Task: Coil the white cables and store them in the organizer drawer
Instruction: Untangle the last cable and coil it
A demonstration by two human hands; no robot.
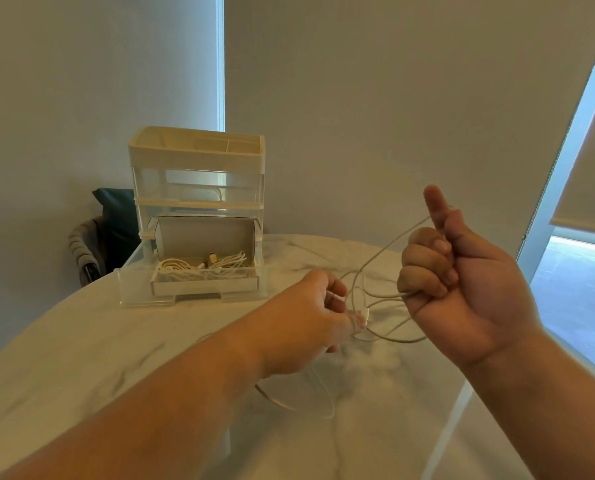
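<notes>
Cable coiling under way, judging by the loops in hand. Right hand (462, 275) raised on the near right, thumb up, fingers clenched round several loose loops of thin white cable (400, 341). Left hand (318, 313) just beside and lower, pinching a strand of the same cable at the fingertips; blurred, exact grip hard to read. More slack lying under the left wrist on round white marble-look tabletop (116, 358). For this step: feed slack with the left, lay each turn into the right fist at matching size, keep light tension, no twisting, watch the tail on the table for snags, save the last stretch for a wrap. Farther back on the left, clear plastic drawer (133, 285) pulled open at the base of tall clear plastic organizer with cream top tray (199, 168). Inside the drawer, open white cardboard box (202, 287) holding bundled white cables (199, 265); likely home for this one too. Past the table edge, dark chair with teal cushion (116, 216). Plain pale wall behind, beige roller blinds (587, 168) right, daylight at the edges.
</notes>
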